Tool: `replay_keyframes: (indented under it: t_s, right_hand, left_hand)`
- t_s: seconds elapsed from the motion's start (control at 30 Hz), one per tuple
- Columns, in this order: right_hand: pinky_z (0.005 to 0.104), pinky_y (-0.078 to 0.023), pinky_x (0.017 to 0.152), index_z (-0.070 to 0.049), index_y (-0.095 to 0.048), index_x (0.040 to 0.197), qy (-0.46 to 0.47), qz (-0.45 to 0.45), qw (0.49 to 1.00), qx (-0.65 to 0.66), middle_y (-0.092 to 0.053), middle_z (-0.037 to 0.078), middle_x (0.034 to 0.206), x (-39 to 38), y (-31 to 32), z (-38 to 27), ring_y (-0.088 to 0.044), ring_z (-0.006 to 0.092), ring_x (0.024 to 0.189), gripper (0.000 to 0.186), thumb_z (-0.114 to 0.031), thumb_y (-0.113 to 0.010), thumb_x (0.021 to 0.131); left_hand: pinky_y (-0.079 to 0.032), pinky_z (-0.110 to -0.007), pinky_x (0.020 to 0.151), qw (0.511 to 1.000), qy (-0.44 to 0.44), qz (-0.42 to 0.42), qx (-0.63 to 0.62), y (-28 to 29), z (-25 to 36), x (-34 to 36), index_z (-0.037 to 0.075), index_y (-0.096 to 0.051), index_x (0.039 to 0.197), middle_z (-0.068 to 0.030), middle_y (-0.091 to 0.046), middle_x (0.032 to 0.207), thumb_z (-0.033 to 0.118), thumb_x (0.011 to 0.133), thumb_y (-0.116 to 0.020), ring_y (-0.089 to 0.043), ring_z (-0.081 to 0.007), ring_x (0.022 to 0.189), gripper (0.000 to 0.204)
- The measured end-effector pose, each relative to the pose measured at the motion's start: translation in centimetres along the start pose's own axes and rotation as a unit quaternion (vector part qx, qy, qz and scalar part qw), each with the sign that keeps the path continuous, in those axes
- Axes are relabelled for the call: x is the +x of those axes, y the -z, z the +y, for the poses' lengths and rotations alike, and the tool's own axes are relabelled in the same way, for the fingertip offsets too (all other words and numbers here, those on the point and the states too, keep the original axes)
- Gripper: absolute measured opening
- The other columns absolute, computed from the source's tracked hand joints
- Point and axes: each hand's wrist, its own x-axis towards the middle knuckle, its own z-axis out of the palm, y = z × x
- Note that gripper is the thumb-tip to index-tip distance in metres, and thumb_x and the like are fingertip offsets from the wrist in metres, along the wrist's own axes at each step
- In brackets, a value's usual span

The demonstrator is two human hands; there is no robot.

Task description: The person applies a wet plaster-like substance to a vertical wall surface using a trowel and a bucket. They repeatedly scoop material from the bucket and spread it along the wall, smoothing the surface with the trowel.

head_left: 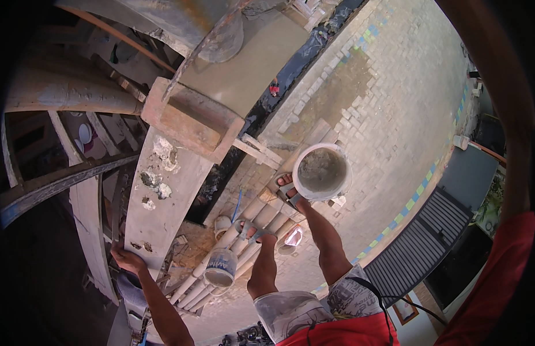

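My left hand grips the lower left edge of a pale concrete beam, which has several white, flaky patches. Above the beam is a reddish, box-shaped block with a recess. My right arm is raised along the far right rim; the hand is out of view. My sandalled feet stand high on a bamboo platform. Beside my forward foot is a white bucket of grey wet mortar. A second bucket with blue markings is lower down, left of my legs.
A pipe-like beam and a ladder-like frame are at left, a grey plastered slab at top. A dark drain channel runs beside paving below. A slatted gate is at right.
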Motion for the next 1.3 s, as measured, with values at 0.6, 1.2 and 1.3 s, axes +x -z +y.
replay_keyframes:
  t_s: [0.6,1.2,1.3]
  right_hand:
    - [0.0372,-0.042,0.088,-0.005,-0.058,0.109,-0.015,0.008,1.000,0.001,-0.060,0.016,0.109,-1.3,0.1,0.1,-0.055,0.0262,0.100,0.033,-0.027,-0.052,0.085]
    - [0.0378,-0.042,0.087,-0.004,-0.059,0.108,-0.017,0.002,1.000,0.025,-0.060,0.016,0.107,-1.6,-1.2,0.2,-0.056,0.0270,0.098,0.032,-0.026,-0.051,0.086]
    - [0.0379,-0.042,0.087,-0.003,-0.059,0.107,-0.018,0.009,1.000,0.022,-0.060,0.017,0.107,-2.4,-0.8,0.4,-0.056,0.0271,0.098,0.032,-0.025,-0.051,0.086]
  left_hand:
    - [-0.045,-0.038,0.073,1.000,0.003,-0.007,-0.012,-0.5,1.0,-0.1,0.000,-0.057,0.103,-0.0128,-0.062,0.086,0.008,0.087,-0.039,-0.059,-0.0275,0.079,0.026]
    - [-0.045,-0.038,0.073,0.999,0.039,-0.017,0.020,0.9,0.6,0.1,0.000,-0.056,0.100,-0.0136,-0.061,0.087,0.011,0.089,-0.038,-0.058,-0.0288,0.079,0.024]
    - [-0.044,-0.039,0.074,1.000,0.006,-0.010,0.026,0.8,0.2,0.0,0.000,-0.056,0.100,-0.0138,-0.061,0.088,0.012,0.089,-0.038,-0.059,-0.0300,0.081,0.025]
